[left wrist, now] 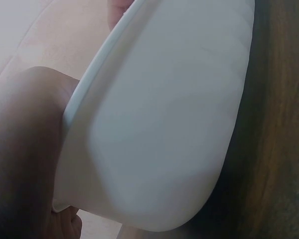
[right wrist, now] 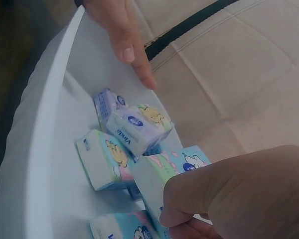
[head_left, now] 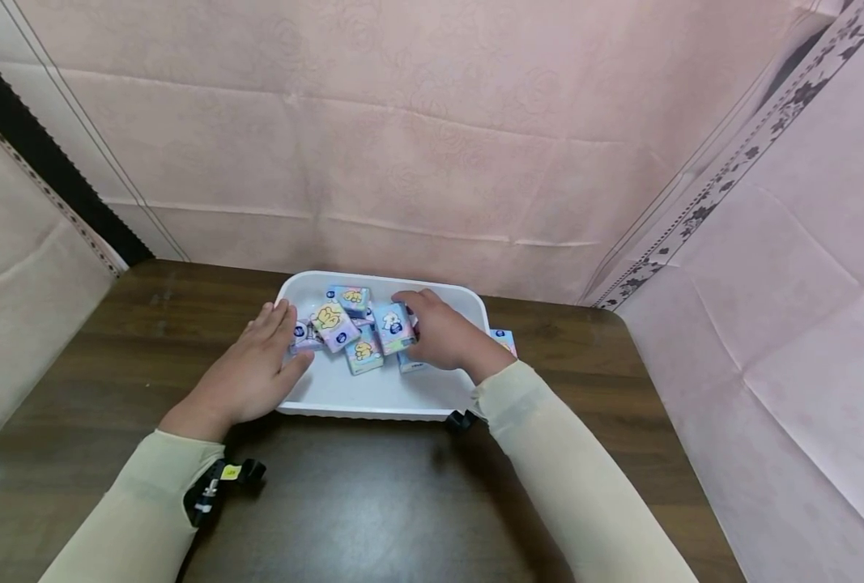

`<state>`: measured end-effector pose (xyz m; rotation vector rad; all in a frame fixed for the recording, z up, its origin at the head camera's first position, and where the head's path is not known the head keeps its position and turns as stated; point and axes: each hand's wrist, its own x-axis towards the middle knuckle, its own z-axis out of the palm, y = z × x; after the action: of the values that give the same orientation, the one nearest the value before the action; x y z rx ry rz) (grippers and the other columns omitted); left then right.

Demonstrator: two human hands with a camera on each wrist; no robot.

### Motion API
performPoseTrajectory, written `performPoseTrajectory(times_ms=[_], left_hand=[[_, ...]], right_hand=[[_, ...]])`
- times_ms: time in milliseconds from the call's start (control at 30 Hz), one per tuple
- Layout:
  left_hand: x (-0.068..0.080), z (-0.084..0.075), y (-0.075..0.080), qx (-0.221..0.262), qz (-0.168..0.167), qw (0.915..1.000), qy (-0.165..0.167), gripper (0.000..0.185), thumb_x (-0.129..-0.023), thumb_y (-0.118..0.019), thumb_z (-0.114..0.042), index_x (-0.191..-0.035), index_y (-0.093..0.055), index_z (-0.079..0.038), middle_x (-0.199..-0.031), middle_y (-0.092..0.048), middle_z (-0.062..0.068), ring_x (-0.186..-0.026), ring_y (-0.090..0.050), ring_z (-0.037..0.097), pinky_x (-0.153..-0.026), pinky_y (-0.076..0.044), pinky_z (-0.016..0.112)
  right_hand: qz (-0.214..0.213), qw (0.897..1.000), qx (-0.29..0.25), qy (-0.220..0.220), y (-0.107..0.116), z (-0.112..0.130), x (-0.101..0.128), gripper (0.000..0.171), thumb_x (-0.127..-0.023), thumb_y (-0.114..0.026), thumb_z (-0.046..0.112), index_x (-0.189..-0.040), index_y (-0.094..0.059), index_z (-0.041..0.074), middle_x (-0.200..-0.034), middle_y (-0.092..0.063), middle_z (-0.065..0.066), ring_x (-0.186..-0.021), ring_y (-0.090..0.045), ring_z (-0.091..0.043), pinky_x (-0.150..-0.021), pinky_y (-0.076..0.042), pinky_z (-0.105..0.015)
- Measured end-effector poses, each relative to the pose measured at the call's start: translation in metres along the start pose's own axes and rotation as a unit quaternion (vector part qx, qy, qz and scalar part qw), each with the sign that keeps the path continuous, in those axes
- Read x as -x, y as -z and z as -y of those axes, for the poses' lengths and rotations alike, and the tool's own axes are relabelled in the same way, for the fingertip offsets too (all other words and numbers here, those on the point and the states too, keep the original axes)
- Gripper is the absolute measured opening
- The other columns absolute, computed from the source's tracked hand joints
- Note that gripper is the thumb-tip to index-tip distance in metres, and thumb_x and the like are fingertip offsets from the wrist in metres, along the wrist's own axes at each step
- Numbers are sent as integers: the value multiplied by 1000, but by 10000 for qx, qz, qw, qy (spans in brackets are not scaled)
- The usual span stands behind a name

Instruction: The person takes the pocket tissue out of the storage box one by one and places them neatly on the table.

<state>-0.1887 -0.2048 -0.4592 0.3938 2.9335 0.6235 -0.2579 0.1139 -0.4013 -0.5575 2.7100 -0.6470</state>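
Note:
A white plastic tray [head_left: 373, 409] stands on a dark wooden table [head_left: 373, 502] and holds several small pastel tissue packs [head_left: 334, 324]. My left hand [head_left: 257, 364] rests on the tray's left rim with fingers straight; the left wrist view shows only the tray's outer wall [left wrist: 164, 124] and my palm [left wrist: 20, 149]. My right hand [head_left: 439, 332] reaches into the tray, its fingers curled round one tissue pack [head_left: 395, 328]. In the right wrist view that pack [right wrist: 164, 174] sits under my knuckles [right wrist: 239, 194], with other packs [right wrist: 132, 127] beside it and my left fingers [right wrist: 124, 40] over the rim.
One more tissue pack [head_left: 506, 340] lies on the table just right of the tray, behind my right wrist. Pink cloth panels [head_left: 402, 162] wall in the table at the back and both sides. Bare tabletop stretches in front of the tray.

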Motion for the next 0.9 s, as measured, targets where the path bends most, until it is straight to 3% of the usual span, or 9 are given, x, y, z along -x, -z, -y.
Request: performPoseTrajectory(times_ms=[267,900], left_hand=[[0,-1,0,7,5,10000,8,94,-116,-38,-65,-180,-3,-6,-191,7,13,-177,11,41,-140,-10,70],[2,-1,1,-2,-46,10000,5,94,-116,-36,-66,-180,-4,-5,-191,6,14,-177,10,41,-141,-9,69]], right_hand=[[-126,9998,-127,67,7,0,10,94,-93,-88,9,-173,-42,28,-161,-49,-2,-117,-65,-19,-102,-66,-35],[-431,9977,-506,129,14,-10,42,97,-89,-90,5,-172,-44,27,-148,-56,0,-117,-68,-25,-92,-67,-35]])
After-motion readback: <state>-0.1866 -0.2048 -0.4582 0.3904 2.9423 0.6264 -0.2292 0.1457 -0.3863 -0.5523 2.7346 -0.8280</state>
